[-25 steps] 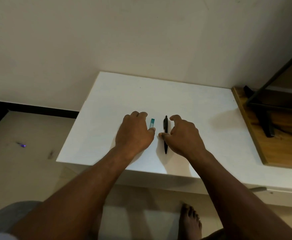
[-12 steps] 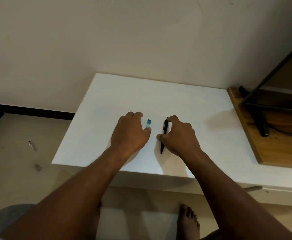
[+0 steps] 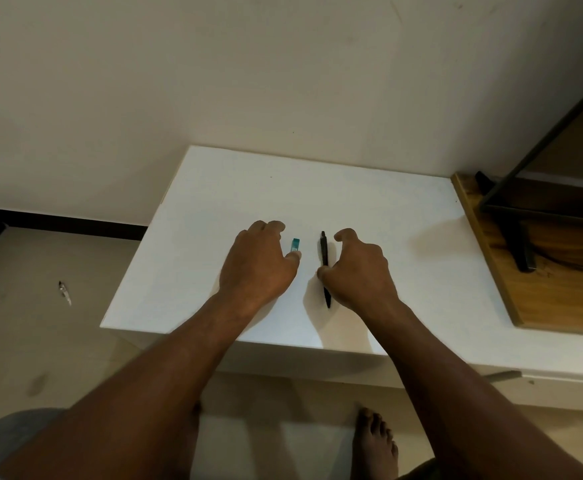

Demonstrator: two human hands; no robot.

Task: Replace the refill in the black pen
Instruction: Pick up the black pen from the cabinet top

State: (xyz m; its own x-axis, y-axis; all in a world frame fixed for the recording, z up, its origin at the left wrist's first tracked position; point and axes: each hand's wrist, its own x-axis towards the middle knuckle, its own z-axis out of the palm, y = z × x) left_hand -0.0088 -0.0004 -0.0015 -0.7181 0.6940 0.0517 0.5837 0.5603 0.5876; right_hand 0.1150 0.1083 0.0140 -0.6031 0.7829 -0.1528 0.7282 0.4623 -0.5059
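Observation:
On the white table [image 3: 369, 202] lies the black pen [image 3: 324, 258], pointing away from me, its near tip by my right wrist. My right hand [image 3: 359, 271] curls over it from the right. The thumb presses its middle from the left, and the index finger is lifted off the pen's far end. To the left lies a small teal-ended refill [image 3: 295, 243]. My left hand [image 3: 259, 268] rests palm down beside it, with the thumb tip on its near end. The rest of the refill is hidden under that hand.
A wooden board [image 3: 560, 289] with a black metal stand [image 3: 522, 247] lies at the table's right end. The wall runs close behind the table. A small wrapper [image 3: 65, 292] lies on the floor at the left, and my bare foot [image 3: 375, 441] is below the table's front edge.
Half a second ago the right hand's fingers closed around the pen, which was tilted with its far end to the right. Now the pen lies straighter and the index finger is off it. The left hand stays put.

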